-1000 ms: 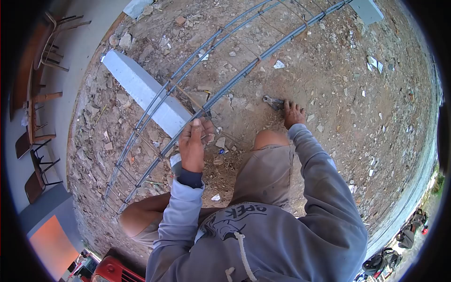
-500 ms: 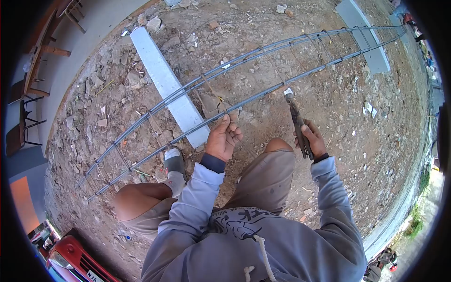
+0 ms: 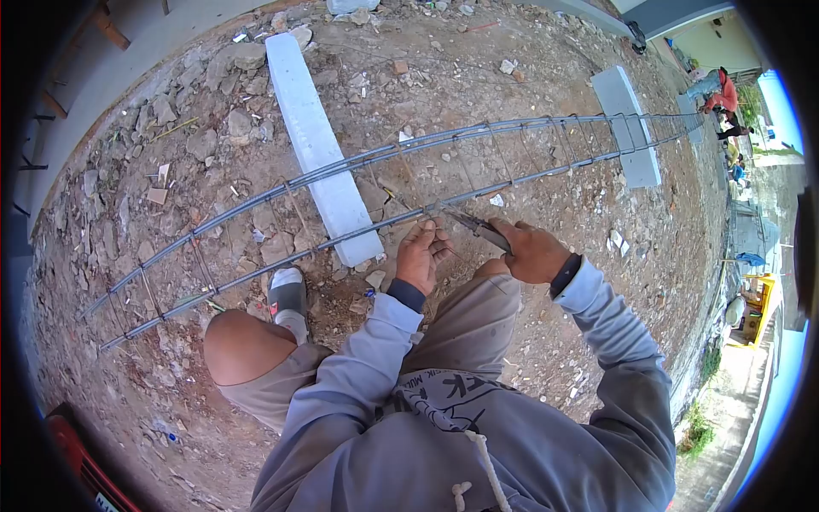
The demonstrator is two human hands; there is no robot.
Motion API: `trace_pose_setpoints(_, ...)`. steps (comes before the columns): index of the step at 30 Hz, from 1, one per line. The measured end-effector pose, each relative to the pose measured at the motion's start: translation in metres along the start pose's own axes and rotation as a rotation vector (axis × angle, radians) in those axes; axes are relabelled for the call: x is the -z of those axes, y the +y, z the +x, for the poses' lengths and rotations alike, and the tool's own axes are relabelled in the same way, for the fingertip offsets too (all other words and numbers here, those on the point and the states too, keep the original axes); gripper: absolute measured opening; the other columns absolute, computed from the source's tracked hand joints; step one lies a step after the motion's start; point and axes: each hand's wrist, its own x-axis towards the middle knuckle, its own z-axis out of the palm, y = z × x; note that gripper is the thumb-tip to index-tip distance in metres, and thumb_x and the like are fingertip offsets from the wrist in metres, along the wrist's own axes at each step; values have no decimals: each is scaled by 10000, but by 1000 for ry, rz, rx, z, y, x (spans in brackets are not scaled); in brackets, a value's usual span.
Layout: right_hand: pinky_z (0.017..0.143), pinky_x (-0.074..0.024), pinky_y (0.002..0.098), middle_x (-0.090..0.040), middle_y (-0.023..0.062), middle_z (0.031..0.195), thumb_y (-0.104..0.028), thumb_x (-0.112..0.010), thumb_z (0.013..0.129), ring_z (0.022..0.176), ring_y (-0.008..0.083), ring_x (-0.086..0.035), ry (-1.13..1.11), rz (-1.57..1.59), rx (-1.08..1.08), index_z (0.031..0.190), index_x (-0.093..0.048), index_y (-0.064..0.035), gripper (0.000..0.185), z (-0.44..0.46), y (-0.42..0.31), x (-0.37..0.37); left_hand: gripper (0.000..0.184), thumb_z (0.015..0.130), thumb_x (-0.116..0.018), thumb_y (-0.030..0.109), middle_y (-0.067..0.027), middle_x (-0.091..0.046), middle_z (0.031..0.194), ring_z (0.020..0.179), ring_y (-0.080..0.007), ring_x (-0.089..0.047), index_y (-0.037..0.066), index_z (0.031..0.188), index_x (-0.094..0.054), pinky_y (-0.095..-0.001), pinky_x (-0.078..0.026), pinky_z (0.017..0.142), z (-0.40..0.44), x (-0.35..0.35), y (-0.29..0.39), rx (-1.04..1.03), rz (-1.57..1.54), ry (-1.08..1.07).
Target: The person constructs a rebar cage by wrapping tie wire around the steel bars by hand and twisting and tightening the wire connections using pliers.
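Observation:
A long rebar cage [image 3: 401, 218] with thin stirrups runs across the view in front of me. My left hand [image 3: 422, 258] is just below its near bar, fingers pinched around thin tie wire [image 3: 457, 253] whose strands stick out to the right. My right hand [image 3: 537, 253] grips dark, worn pliers [image 3: 484, 229] by the handles. Their jaws point left and meet the near bar just above my left fingertips. Whether the jaws are closed on the wire is too small to tell.
The cage rests across a pale grey slab [image 3: 320, 145] at left and another slab [image 3: 627, 128] at right. Stones and rubble [image 3: 243, 128] cover the ground. A person in red [image 3: 727, 92] bends at the cage's far end. A red car [image 3: 81, 456] is at lower left.
The pliers have swung left and up to the near bar by my left hand, turning from upright to nearly level. My left hand stays near the bar. The view has shifted to the right.

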Motion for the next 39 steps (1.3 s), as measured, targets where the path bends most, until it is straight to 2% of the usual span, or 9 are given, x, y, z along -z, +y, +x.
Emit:
trace_pose_setpoints(7,798,-512,454,-478,313,1164,-288,-711,736,1025,482,-539,-39,-430,-45,1382,-309,-36,801,7,-37,35,165,926,-558,239,-12,-638,793,700,-134,-619,85,966,-603,-270,-510,631,4,-3,-4,-21,-12,-13)
trace_pose_setpoints(13,755,-529,423,-483,287,1182,-261,-684,754,1077,447,-520,138,-691,49,1357,-358,-29,724,14,-41,27,153,924,-560,237,-29,-654,818,695,-130,-622,89,935,-600,-262,-520,622,3,-1,-1,-9,28,-11)
trace_pose_setpoints(19,713,-516,425,-609,262,985,-284,-617,799,932,365,-622,-183,-481,-58,1222,-487,8,530,17,-45,38,167,919,-571,255,-28,-654,813,680,-128,-622,92,956,-589,-263,-524,619,-1,-1,-2,3,-14,-20)
trace_pose_setpoints(25,647,-515,376,-664,180,821,-287,-576,830,747,243,-666,-424,-122,44,986,-612,45,369,30,-30,39,392,884,-579,440,-40,-617,915,872,-164,-613,94,1067,-566,-364,-525,775,-2,-3,-7,103,26,35)
trace_pose_setpoints(27,553,-498,316,-666,126,783,-312,-558,871,654,207,-658,-607,524,-182,908,-629,53,374,28,-19,34,567,858,-560,537,-99,-599,1051,1012,-223,-577,64,1169,-517,-414,-477,891,-2,-6,-8,166,-114,-24)
trace_pose_setpoints(29,446,-454,258,-659,94,746,-371,-551,898,606,182,-651,-686,1037,-241,974,-622,26,410,22,2,11,593,856,-572,507,-138,-583,1107,1049,-263,-563,39,1208,-484,-420,-455,925,3,-13,-5,136,-228,-175)
trace_pose_setpoints(33,442,-476,262,-648,101,733,-393,-554,896,595,194,-651,-736,1246,-211,981,-605,24,429,16,2,0,536,860,-578,382,-180,-548,1206,1117,-297,-536,19,1236,-458,-417,-445,948,20,-35,-2,110,-385,-402)
trace_pose_setpoints(37,461,-498,276,-647,121,742,-387,-613,871,598,193,-649,-582,1009,-243,946,-587,22,416,15,6,2,227,831,-593,241,-58,-606,799,774,-233,-607,60,966,-573,-424,-507,792,25,-45,-12,157,-525,-179)
trace_pose_setpoints(39,523,-511,332,-649,148,734,-290,-707,804,617,276,-656,-220,662,-199,936,-551,25,376,2,-9,3,185,835,-590,260,-23,-540,683,734,-241,-582,83,882,-569,-447,-509,768,31,-47,-17,133,-517,-189)
